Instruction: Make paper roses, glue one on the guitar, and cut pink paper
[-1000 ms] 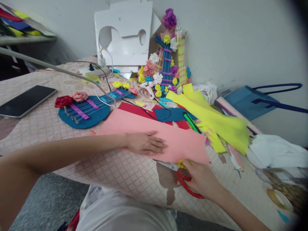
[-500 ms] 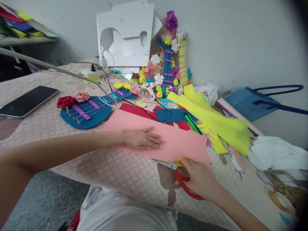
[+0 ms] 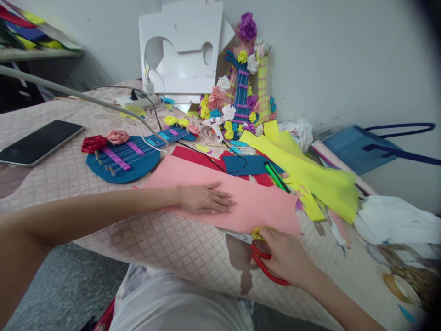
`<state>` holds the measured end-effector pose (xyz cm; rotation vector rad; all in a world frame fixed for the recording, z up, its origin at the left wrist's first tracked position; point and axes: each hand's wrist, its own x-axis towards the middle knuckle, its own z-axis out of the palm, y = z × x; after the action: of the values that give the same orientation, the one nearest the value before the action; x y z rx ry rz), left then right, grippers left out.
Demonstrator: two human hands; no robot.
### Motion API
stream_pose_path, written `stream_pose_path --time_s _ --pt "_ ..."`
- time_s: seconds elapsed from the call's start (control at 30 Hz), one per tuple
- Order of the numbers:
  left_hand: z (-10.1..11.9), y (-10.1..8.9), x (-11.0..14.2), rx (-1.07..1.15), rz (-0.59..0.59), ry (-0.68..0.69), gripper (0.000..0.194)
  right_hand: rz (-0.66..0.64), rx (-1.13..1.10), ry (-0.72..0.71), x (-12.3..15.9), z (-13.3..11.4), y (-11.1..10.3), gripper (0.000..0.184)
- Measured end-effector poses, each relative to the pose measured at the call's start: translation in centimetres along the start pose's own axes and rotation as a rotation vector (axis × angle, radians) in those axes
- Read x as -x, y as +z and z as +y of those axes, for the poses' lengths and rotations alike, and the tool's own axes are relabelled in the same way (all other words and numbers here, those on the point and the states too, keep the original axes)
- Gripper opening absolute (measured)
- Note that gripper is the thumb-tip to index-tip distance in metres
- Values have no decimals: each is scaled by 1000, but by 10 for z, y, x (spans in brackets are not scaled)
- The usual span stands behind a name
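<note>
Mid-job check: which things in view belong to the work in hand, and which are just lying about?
In use:
- pink sheet, under the flat left hand
- scissors, held in the right hand

Apparently just lying about:
- phone
- blue guitar-shaped piece
- glue gun
- yellow sheet
- tape roll

The right grip (image 3: 287, 253) holds scissors (image 3: 261, 253) by pink sheet (image 3: 257, 200).

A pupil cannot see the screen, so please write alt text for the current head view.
A person's left hand lies flat on a pink sheet while the right hand holds red-handled scissors at its near edge. Beyond are a blue guitar-shaped craft, a glue gun and yellow material, with flower-trimmed guitar shapes standing by the wall.
</note>
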<state>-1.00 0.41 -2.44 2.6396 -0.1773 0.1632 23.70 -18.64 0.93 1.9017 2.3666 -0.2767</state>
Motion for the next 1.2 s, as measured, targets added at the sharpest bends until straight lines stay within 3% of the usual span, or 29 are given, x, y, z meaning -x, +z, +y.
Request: stream_pose_path --time_s 0.33,0.7,1.2 --pt "0 1 1 53 59 5 49 -6 -46 15 -9 -11 -4 39" --pt "1 0 0 71 58 -18 46 -51 8 -21 -8 -10 -4 33" --pt "2 1 0 29 -17 -44 46 -35 -15 9 -14 -18 -6 35"
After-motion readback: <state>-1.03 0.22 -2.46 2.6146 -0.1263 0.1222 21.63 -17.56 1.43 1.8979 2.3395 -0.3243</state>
